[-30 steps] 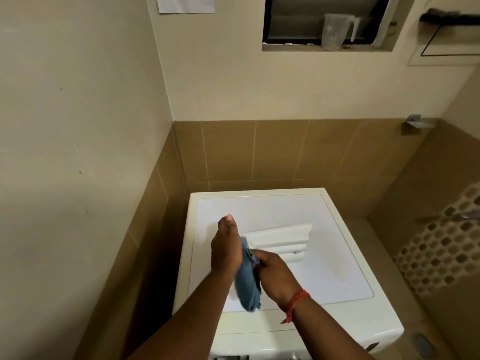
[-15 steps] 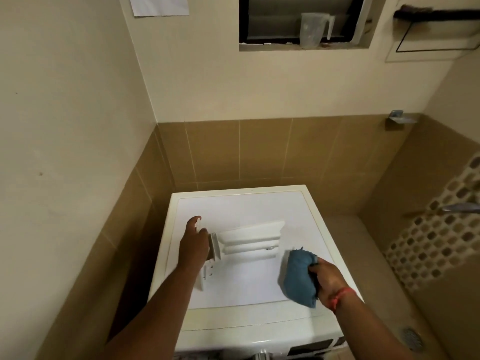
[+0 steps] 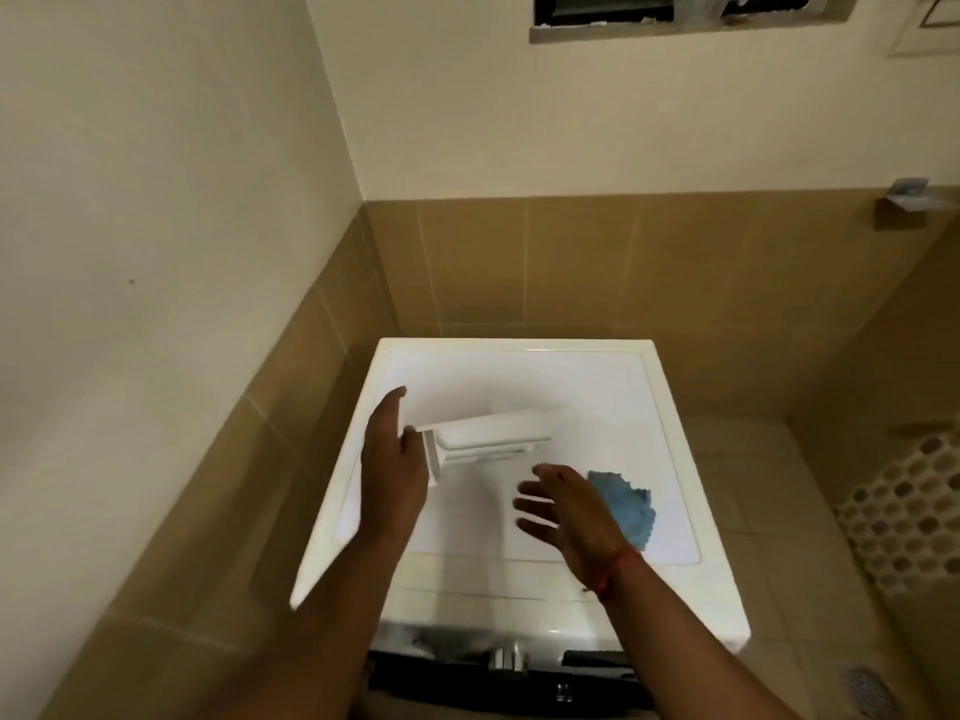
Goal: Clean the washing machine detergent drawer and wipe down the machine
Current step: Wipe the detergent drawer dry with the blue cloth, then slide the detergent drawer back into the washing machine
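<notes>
head view: left hand (image 3: 390, 472) grips detergent drawer (image 3: 488, 443) end; right hand (image 3: 566, 506) fingers spread, empty, beside blue cloth (image 3: 626, 504).

free: bare machine top (image 3: 519, 376) beyond both hands | blocked: detergent drawer (image 3: 493, 439) between hands, blue cloth (image 3: 626, 504) right of right hand (image 3: 563, 511)

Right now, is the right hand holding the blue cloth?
No, the right hand is open with fingers spread, and the blue cloth lies on the washing machine top beside it.
</notes>
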Motion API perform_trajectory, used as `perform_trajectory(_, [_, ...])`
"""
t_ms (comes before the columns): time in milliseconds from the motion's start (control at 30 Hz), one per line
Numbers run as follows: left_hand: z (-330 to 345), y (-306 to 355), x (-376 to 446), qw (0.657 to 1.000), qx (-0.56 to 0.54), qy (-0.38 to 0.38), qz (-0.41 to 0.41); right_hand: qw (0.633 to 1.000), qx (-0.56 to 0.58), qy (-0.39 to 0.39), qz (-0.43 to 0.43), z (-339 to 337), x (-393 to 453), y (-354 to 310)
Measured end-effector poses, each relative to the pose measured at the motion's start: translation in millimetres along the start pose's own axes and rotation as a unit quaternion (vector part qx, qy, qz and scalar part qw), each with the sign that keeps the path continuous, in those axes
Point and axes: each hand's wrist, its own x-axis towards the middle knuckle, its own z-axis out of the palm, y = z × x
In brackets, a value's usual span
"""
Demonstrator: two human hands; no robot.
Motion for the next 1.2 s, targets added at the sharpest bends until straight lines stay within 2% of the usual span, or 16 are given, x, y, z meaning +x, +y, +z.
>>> perform_trajectory(100, [-4, 5, -19, 0.994, 0.055, 0.007, 0.096, 0.991, 0.113, -0.064, 0.045, 40, 2, -3])
perform_trajectory(200, [-17, -4, -32, 0.979, 0.100, 0.011, 0.179, 0.982, 0.158, -0.072, 0.077, 75, -3, -10])
perform_trajectory(400, [-54, -32, -64, 0.920, 0.197, -0.010, 0.339, 0.986, 0.147, -0.030, 0.076, 136, -26, -5])
perform_trajectory(467, [-74, -42, -77, 0.901, 0.210, -0.025, 0.379, 0.994, 0.097, -0.008, 0.055, 153, -39, 5])
perform_trajectory(567, [-119, -54, -88, 0.898, 0.177, -0.065, 0.398, 0.998, 0.049, 0.023, 0.030, 166, -57, 29])
perform_trajectory(633, [-144, -59, -89, 0.918, 0.123, -0.071, 0.371, 0.997, -0.015, 0.073, 0.004, 164, -60, 37])
perform_trajectory(700, [-171, -66, -83, 0.952, 0.044, -0.031, 0.301, 0.991, -0.088, 0.105, -0.003, 176, -68, 45])
perform_trajectory(800, [-202, -72, -70, 0.990, -0.099, 0.042, 0.095, 0.992, -0.059, 0.109, -0.012, 183, -73, 58])
perform_trajectory(867, [-220, -74, -61, 0.981, -0.181, -0.007, -0.064, 0.991, -0.099, 0.087, -0.016, 184, -83, 64])
perform_trajectory(933, [-237, -77, -55, 0.944, -0.230, -0.124, -0.201, 0.978, -0.195, 0.076, -0.002, 180, -88, 71])
perform_trajectory(967, [-246, -78, -55, 0.924, -0.229, -0.187, -0.241, 0.974, -0.211, 0.078, -0.011, 178, -91, 76])
perform_trajectory(1033, [-253, -86, -61, 0.899, -0.207, -0.276, -0.269, 0.968, -0.234, 0.079, -0.045, 177, -97, 86])
perform_trajectory(1100, [-253, -97, -71, 0.894, -0.186, -0.314, -0.260, 0.959, -0.272, 0.059, -0.046, 177, -103, 101])
perform_trajectory(1133, [-251, -103, -77, 0.899, -0.181, -0.314, -0.246, 0.955, -0.292, 0.038, -0.042, 174, -106, 108])
perform_trajectory(1200, [-248, -112, -90, 0.912, -0.183, -0.286, -0.229, 0.965, -0.263, -0.007, -0.003, 169, -115, 120])
